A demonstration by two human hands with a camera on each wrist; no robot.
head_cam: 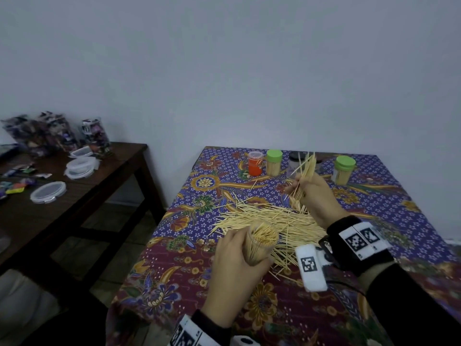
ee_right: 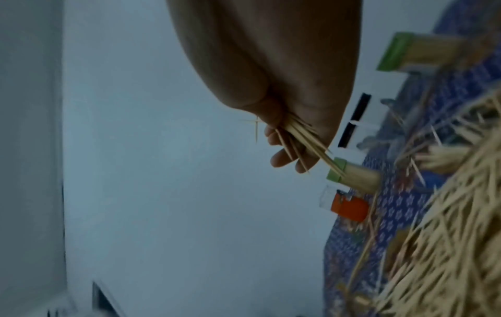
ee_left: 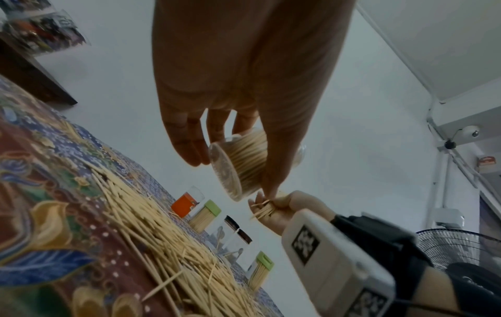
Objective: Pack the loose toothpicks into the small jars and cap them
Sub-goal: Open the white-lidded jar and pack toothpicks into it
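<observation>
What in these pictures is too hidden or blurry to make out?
- Head view: the dark-capped jars sit behind the toothpick bundle that the right hand holds.
- Right wrist view: motion blur smears the loose toothpicks.
- Left wrist view: the left hand covers the held jar's mouth.

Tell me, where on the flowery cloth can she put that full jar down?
Bare cloth lies near her, below the toothpick pile, and on the left toward the orange jar. The middle and back row of jars are crowded.
</observation>
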